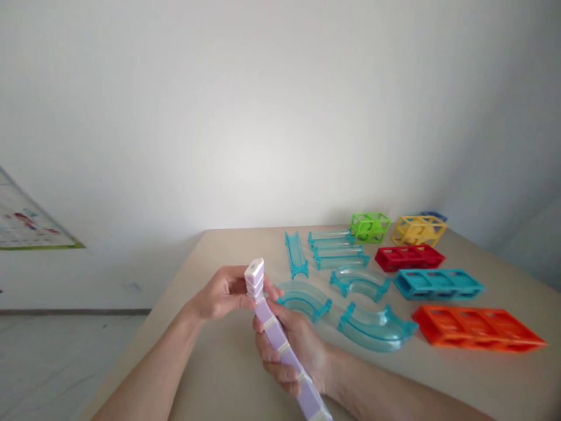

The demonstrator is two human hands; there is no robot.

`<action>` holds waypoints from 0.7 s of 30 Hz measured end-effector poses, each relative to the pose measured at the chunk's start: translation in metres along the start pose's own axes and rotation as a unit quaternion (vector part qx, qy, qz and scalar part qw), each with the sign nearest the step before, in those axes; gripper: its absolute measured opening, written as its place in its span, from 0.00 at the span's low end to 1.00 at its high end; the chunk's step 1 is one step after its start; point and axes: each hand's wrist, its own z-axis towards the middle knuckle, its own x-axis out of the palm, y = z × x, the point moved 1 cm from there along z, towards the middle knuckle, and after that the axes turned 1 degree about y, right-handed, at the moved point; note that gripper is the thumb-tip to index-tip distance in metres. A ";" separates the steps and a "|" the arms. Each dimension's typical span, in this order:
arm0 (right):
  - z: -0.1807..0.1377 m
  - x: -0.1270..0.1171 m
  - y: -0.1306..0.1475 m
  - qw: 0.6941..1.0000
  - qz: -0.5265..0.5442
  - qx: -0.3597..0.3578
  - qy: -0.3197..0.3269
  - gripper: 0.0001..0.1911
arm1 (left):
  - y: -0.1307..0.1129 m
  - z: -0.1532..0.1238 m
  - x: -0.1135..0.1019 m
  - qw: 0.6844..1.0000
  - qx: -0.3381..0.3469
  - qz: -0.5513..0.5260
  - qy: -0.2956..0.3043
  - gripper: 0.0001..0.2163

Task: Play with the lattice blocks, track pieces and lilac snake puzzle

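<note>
A long lilac bar (274,335), made of segments with pale bands between them, runs from the middle of the view to the bottom edge. It is tilted, its whitish end pointing up. My right hand (302,345) is wrapped around its middle, fingers curled over the near side. My left hand (223,290) pinches the upper end section (255,279), which stands at a slight angle to the rest. Part of the left fingers is hidden behind that section. Just beyond my hands lies a curved, clear blue track piece (307,295).
Further curved tracks (377,330) and straight tracks (297,255) lie on the beige table (219,368). To the right are orange (477,328), teal (438,285) and red (409,257) open-frame blocks. Green (370,227) and yellow (419,230) frames stand near the wall (263,117).
</note>
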 end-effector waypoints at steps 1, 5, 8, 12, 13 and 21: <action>0.000 -0.001 0.000 1.000 0.004 0.010 0.020 0.23 | -0.002 -0.001 0.000 1.000 -0.001 -0.014 0.016 0.12; 0.002 -0.007 -0.002 0.992 0.012 0.064 0.107 0.21 | -0.011 -0.001 0.002 0.997 0.004 -0.034 0.076 0.09; 0.004 -0.011 -0.003 0.977 0.021 0.108 0.180 0.21 | -0.015 0.001 0.004 0.990 0.007 -0.054 0.127 0.06; 0.003 -0.010 -0.005 0.978 0.025 0.095 0.181 0.23 | -0.013 0.003 0.005 0.991 -0.009 -0.063 0.116 0.12; 0.002 -0.009 -0.005 0.983 0.025 0.073 0.165 0.23 | -0.012 0.003 0.006 0.994 -0.020 -0.051 0.096 0.14; -0.005 0.005 -0.004 0.998 -0.005 -0.015 0.064 0.22 | 0.011 0.007 0.002 0.996 -0.021 -0.007 -0.082 0.17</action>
